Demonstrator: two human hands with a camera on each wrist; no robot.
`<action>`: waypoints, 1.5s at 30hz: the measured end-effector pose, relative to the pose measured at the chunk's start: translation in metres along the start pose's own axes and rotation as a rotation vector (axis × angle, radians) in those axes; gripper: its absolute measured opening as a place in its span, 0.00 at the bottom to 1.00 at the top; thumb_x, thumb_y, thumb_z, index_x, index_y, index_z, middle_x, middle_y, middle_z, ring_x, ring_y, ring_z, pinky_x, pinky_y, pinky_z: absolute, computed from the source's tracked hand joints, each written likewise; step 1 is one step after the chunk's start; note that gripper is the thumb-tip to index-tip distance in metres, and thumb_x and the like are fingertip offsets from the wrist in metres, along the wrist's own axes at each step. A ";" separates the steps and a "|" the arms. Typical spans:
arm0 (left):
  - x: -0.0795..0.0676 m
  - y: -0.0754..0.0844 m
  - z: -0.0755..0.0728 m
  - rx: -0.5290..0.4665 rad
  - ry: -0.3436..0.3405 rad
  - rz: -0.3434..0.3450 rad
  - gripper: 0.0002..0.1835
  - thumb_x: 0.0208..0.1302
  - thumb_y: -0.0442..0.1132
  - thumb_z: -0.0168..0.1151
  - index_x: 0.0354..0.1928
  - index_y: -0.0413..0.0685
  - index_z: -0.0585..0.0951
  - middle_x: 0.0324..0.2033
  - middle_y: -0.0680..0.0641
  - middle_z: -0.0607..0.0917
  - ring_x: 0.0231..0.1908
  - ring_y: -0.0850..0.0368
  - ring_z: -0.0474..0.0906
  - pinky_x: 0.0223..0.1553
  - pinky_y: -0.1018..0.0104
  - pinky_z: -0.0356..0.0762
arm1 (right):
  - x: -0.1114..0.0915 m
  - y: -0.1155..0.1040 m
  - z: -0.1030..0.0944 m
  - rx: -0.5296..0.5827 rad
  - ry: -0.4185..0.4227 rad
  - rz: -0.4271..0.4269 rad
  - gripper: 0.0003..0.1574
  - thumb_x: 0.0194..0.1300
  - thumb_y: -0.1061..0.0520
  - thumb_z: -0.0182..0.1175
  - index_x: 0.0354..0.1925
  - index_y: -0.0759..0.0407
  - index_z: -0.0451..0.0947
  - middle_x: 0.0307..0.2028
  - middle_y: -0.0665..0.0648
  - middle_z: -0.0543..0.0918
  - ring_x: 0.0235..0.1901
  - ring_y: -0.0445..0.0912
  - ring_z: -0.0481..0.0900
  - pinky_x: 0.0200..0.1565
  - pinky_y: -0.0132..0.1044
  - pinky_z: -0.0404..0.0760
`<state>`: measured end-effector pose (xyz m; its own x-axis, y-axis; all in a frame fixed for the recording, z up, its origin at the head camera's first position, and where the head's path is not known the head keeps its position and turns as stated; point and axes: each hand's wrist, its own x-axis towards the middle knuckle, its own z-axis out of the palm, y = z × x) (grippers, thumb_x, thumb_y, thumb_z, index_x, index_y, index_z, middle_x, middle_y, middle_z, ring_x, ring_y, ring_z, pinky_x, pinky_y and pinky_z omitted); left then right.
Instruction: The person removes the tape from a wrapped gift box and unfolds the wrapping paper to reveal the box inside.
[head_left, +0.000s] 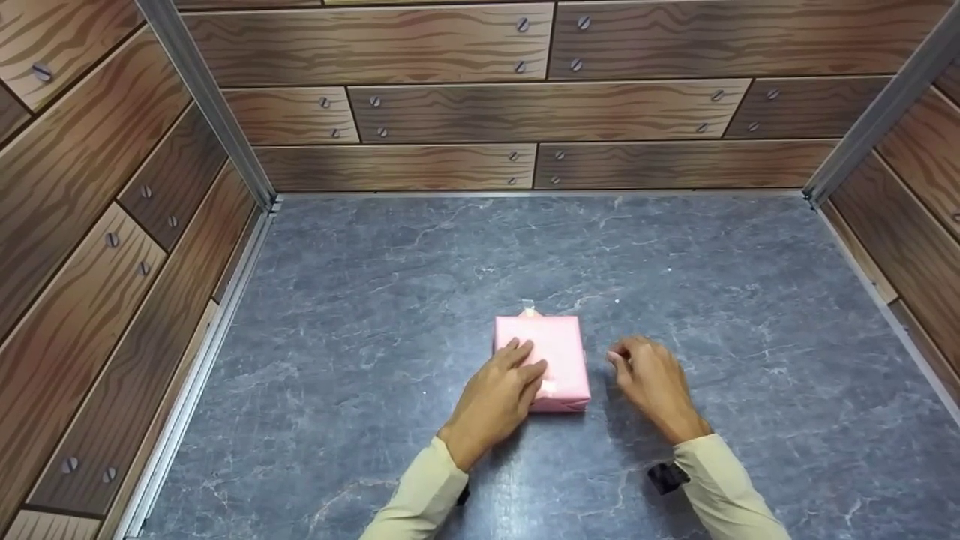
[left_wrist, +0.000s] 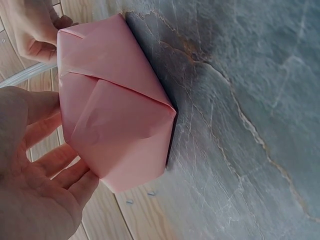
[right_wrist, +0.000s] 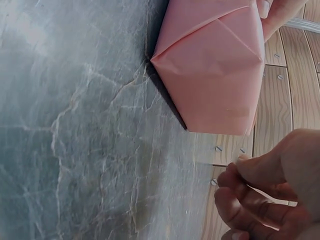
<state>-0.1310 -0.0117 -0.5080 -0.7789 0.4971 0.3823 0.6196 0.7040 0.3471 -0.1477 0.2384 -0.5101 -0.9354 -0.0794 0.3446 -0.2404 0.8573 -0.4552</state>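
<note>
A box wrapped in pink paper (head_left: 561, 341) lies on the grey marbled surface, and its folded end flaps (left_wrist: 120, 107) show in both wrist views. My left hand (head_left: 495, 386) rests on top of it, fingers spread and fairly straight across the paper. To the right of the box, apart from it, is my right hand (head_left: 652, 379). Its thumb and index finger pinch at the tips, where a faint, thin clear strip (right_wrist: 207, 162) shows, and the other fingers curl in. On the box's side sits a small tape-like patch (right_wrist: 238, 110).
The grey marbled tabletop (head_left: 360, 300) is bounded by wood-print walls (head_left: 442, 112) at the back and both sides, with metal corner posts (head_left: 214, 105). A black wrist device (head_left: 667, 476) sits by the right sleeve. Tiny white specks (head_left: 617, 301) dot the surface beyond the right hand.
</note>
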 end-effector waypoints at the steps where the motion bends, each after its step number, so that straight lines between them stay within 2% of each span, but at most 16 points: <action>1: 0.000 0.000 0.000 0.002 0.002 0.002 0.14 0.74 0.40 0.58 0.55 0.45 0.87 0.60 0.38 0.81 0.66 0.43 0.74 0.69 0.56 0.67 | 0.000 0.001 0.000 0.000 -0.006 -0.001 0.04 0.61 0.65 0.68 0.30 0.62 0.83 0.26 0.57 0.83 0.26 0.53 0.80 0.29 0.53 0.78; 7: 0.000 0.000 0.000 -0.008 -0.006 -0.007 0.14 0.75 0.40 0.58 0.55 0.45 0.87 0.61 0.38 0.81 0.66 0.43 0.73 0.70 0.56 0.67 | -0.001 0.001 0.000 -0.011 -0.058 -0.007 0.03 0.61 0.65 0.68 0.30 0.62 0.84 0.27 0.57 0.85 0.27 0.52 0.81 0.30 0.53 0.79; 13: 0.000 0.000 0.000 -0.024 -0.010 -0.011 0.14 0.74 0.39 0.59 0.55 0.45 0.86 0.61 0.38 0.81 0.66 0.43 0.73 0.70 0.56 0.67 | -0.003 0.001 0.002 -0.018 -0.076 -0.033 0.03 0.61 0.65 0.68 0.31 0.64 0.84 0.29 0.59 0.86 0.29 0.56 0.84 0.33 0.56 0.81; 18: 0.000 0.001 0.001 -0.019 -0.012 -0.016 0.14 0.74 0.40 0.59 0.56 0.45 0.86 0.62 0.38 0.80 0.66 0.42 0.73 0.69 0.55 0.67 | -0.003 0.000 0.002 -0.007 -0.104 -0.022 0.03 0.60 0.65 0.67 0.34 0.66 0.85 0.32 0.61 0.87 0.33 0.58 0.85 0.36 0.57 0.82; 25: -0.002 0.003 0.004 0.023 0.000 -0.007 0.15 0.74 0.41 0.58 0.56 0.46 0.86 0.62 0.38 0.80 0.66 0.43 0.73 0.69 0.55 0.68 | -0.004 -0.008 -0.005 0.006 -0.086 -0.021 0.06 0.59 0.68 0.67 0.37 0.65 0.85 0.31 0.59 0.86 0.31 0.53 0.83 0.34 0.52 0.82; 32: -0.001 0.004 0.007 0.057 0.055 0.006 0.13 0.73 0.40 0.60 0.54 0.45 0.86 0.60 0.37 0.81 0.64 0.41 0.75 0.67 0.54 0.70 | -0.003 -0.029 -0.014 0.047 -0.086 -0.130 0.09 0.59 0.66 0.69 0.41 0.63 0.85 0.32 0.55 0.85 0.27 0.44 0.79 0.31 0.43 0.80; 38: 0.000 0.009 0.011 0.155 0.119 -0.008 0.12 0.71 0.42 0.63 0.51 0.48 0.87 0.57 0.39 0.83 0.60 0.42 0.77 0.63 0.52 0.75 | -0.004 -0.052 -0.013 0.065 -0.109 -0.234 0.09 0.60 0.64 0.71 0.40 0.65 0.86 0.32 0.57 0.83 0.29 0.47 0.84 0.32 0.41 0.84; 45: 0.003 0.013 0.016 0.220 0.161 -0.029 0.11 0.70 0.42 0.63 0.48 0.48 0.88 0.52 0.41 0.84 0.56 0.44 0.79 0.59 0.53 0.77 | -0.009 -0.066 -0.010 0.010 -0.110 -0.307 0.05 0.58 0.64 0.72 0.35 0.63 0.88 0.32 0.53 0.83 0.27 0.46 0.81 0.30 0.42 0.83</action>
<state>-0.1270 0.0067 -0.5158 -0.7598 0.4003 0.5124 0.5475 0.8189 0.1721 -0.1211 0.1873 -0.4746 -0.8413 -0.3882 0.3762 -0.5173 0.7800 -0.3521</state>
